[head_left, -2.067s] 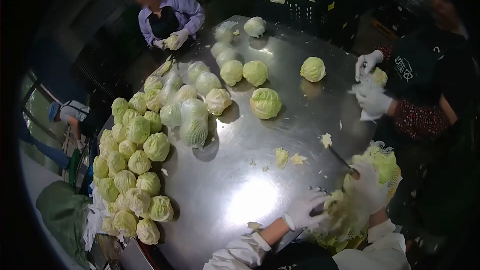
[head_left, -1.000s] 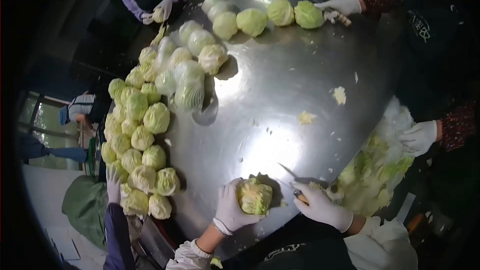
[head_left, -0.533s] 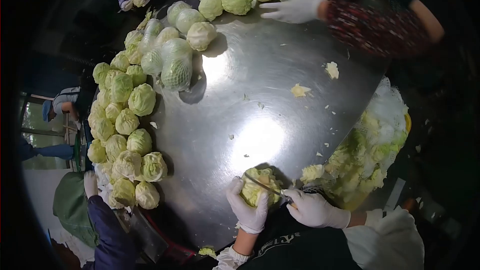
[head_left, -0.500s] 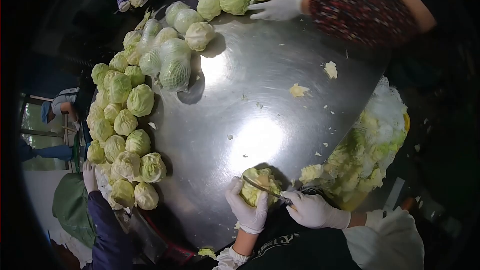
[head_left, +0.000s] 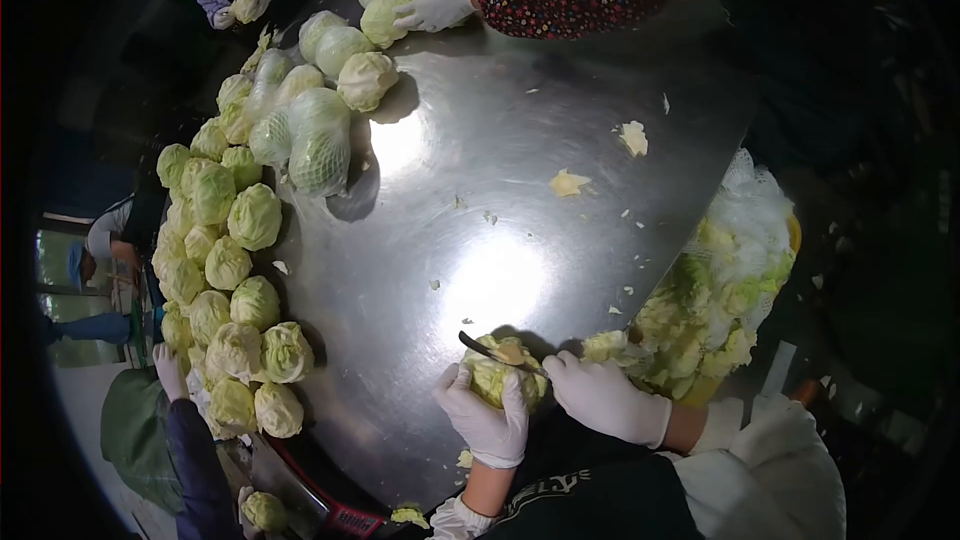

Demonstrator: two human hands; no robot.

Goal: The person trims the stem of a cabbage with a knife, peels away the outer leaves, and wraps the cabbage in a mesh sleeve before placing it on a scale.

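My gloved left hand [head_left: 490, 424] is wrapped round the near side of a pale green cabbage [head_left: 486, 382], its thumb on the right. In my gloved right hand [head_left: 606, 400] is a knife [head_left: 478, 345], gripped by the handle. The dark curved blade lies across the top of the cabbage, its tip reaching past the far left side. Beside the blade shows a tan patch [head_left: 512, 353], which may be the cut stem. The right hand's fingers mostly hide the handle. Both hands are at the near edge of the metal table [head_left: 400, 270].
Many cabbages [head_left: 254, 216] are heaped along the left, some wrapped in netting [head_left: 320, 145]. Leaf scraps [head_left: 568, 183] lie on the table. Right of it stands a yellow container [head_left: 795, 232] of trimmed leaves. A co-worker's gloved hand [head_left: 436, 5] touches cabbages at the far side; other people stand left.
The knife has moved toward the cabbage's far side, its tip now sticking out past it. The co-worker's hand opposite has moved left along the cabbages. The whole view has shifted slightly.
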